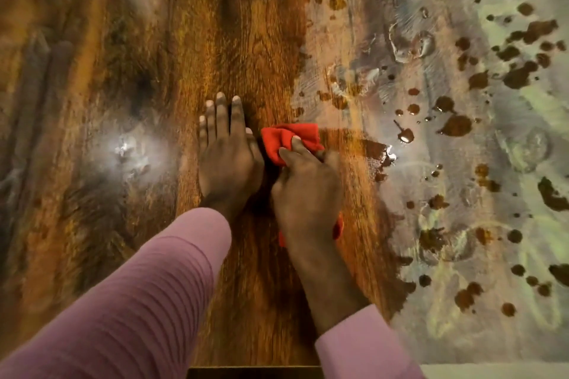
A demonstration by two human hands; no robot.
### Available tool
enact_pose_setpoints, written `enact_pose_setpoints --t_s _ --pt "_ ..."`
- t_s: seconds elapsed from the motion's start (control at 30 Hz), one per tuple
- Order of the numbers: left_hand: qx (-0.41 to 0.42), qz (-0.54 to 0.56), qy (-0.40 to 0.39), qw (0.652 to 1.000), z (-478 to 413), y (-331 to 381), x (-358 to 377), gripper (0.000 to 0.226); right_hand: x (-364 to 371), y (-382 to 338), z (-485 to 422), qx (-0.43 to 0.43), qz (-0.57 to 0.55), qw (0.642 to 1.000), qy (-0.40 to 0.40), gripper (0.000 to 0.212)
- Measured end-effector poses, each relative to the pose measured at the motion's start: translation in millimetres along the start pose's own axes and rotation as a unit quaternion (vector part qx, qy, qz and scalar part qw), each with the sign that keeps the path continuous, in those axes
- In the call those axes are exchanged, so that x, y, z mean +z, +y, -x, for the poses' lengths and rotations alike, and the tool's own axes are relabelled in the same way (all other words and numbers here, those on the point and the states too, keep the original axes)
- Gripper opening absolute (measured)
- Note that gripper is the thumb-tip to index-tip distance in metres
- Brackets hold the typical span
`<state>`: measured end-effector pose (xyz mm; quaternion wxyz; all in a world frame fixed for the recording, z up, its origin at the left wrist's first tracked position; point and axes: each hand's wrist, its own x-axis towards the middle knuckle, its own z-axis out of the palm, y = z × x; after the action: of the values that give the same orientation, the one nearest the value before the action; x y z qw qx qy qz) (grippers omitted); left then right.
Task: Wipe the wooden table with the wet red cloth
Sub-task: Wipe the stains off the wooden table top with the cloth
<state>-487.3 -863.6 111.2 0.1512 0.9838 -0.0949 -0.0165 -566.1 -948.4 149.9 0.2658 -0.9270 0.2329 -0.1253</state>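
Red cloth (289, 140), bunched into a wad, lies pressed on the wooden table (252, 40) near the middle of the view, and a small corner of it shows again beneath the wrist. The right hand (308, 191) covers its near half, with the fingers curled over the fabric and gripping it. Just to the left, almost touching the cloth, the left hand (229, 160) rests flat on the wood, fingers straight and close together, holding nothing (it looks like a brace for the body's weight). Both arms wear pink sleeves (138, 301). Under and ahead of the hands runs a band of bare, glossy brown grain. To the right of that band the surface is coated in a pale grey film (431, 24) dotted with dark brown wet spots (455, 126). A small shiny puddle (381, 154) sits at the border, just right of the cloth. The wiping step appears to be under way, with the filmed right-hand part left to do. The next move likely calls for a firm push of the cloth rightward into the film, overlapping the clean band and keeping steady downward pressure.
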Motion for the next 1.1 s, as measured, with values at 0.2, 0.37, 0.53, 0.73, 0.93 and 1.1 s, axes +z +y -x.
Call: enact_pose_setpoints --t_s 0.2,0.37,0.53,0.73,0.93,1.1 --pt "0.018 -0.014 0.002 1.0 0 -2 3 0.06 -29 57 -67 0.163 0.063 0.984 0.038 0.034" --pt "0.016 -0.01 -0.013 1.0 0 1 2 0.062 -9 8 -47 0.089 0.002 0.994 0.064 0.031" --pt "0.072 -0.018 -0.008 0.997 -7 -1 3 0.064 -15 38 -59 -0.093 0.035 0.993 -0.058 0.031" --pt "0.068 0.002 0.002 0.998 -10 -3 9 0.062 -21 52 -102 0.145 0.071 0.986 0.044 0.032" --pt "0.093 0.0 -0.031 0.995 -9 -2 1 0.064 0 16 -62 -0.104 0.036 0.992 -0.065 0.028" --pt "0.064 0.009 -0.044 0.997 -22 -3 -2 0.064 -17 52 -135 0.094 0.09 0.991 0.008 0.03"
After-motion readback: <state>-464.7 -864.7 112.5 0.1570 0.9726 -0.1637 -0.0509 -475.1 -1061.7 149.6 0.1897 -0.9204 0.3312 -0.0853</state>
